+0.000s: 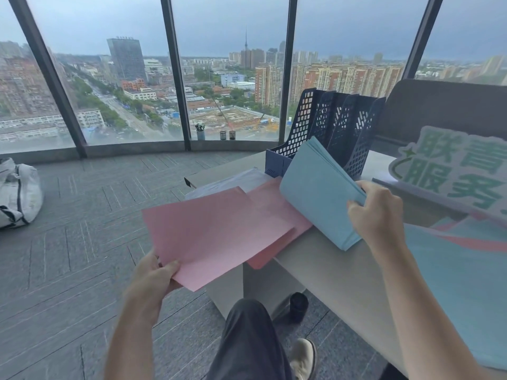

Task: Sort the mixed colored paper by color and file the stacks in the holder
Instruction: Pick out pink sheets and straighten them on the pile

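My left hand (pixel 153 278) pinches the near corner of a pink sheet (pixel 214 234), held out past the desk's left edge. My right hand (pixel 375 212) grips a stack of light blue paper (pixel 318 190), tilted up on its lower edge above the desk. Under both lies a pink stack (pixel 277 207) on the desk, with white or pale sheets (pixel 233 182) behind it. The dark blue mesh file holder (pixel 337 127) stands upright at the back of the desk, just beyond the blue stack; its slots look empty from here.
The grey desk (pixel 323 270) runs toward me on the right. A cut-out sign with green characters (pixel 455 171) lies at the right, over a light blue board (pixel 466 283). A dark cup (pixel 299 305) stands on the floor under the desk. A white bag (pixel 16 193) lies far left.
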`<state>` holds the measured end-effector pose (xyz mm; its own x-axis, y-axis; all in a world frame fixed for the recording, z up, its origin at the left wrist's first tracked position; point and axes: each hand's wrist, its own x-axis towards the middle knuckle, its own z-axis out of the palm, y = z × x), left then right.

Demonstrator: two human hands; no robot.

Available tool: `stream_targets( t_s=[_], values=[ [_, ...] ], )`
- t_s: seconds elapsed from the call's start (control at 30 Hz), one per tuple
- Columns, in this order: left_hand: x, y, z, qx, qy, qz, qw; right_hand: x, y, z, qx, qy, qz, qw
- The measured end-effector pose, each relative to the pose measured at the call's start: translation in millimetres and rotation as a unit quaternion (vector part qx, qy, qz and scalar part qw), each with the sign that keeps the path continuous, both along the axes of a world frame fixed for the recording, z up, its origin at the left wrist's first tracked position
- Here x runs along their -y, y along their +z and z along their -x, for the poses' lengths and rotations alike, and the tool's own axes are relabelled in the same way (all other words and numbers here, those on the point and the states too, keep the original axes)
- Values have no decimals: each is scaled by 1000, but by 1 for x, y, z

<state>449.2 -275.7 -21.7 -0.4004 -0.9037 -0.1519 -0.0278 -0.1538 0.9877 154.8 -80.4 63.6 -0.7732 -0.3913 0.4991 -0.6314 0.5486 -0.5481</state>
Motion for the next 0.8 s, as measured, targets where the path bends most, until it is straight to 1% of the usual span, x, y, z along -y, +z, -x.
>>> stream_targets(
  t_s=[0.17,0.3,0.4,0.47,0.57,0.67,0.73,0.8],
  values=[
    [2,6,31,-10,-12,-10,1000,9,3,-9,-13,31,-44,998],
    [-3,9,64,-30,-31,-23,999,18,-15,-21,-14,75,-67,995],
    [0,5,84,-30,-25,-29,999,21,-28,-29,-29,91,-93,991],
    [3,3,93,-21,-25,-26,999,20,-30,-29,-40,85,-86,992],
    [5,4,102,-22,-36,-27,999,13,-19,-22,-74,39,-56,995],
    [8,2,111,-13,-37,-31,999,4,-2,-21,-83,6,-44,996],
    [11,-2,118,2,-38,-32,999,4,1,-23,-96,11,-51,994],
    [11,-5,125,16,-38,-32,999,9,-6,-28,-121,38,-68,990]
  ],
)
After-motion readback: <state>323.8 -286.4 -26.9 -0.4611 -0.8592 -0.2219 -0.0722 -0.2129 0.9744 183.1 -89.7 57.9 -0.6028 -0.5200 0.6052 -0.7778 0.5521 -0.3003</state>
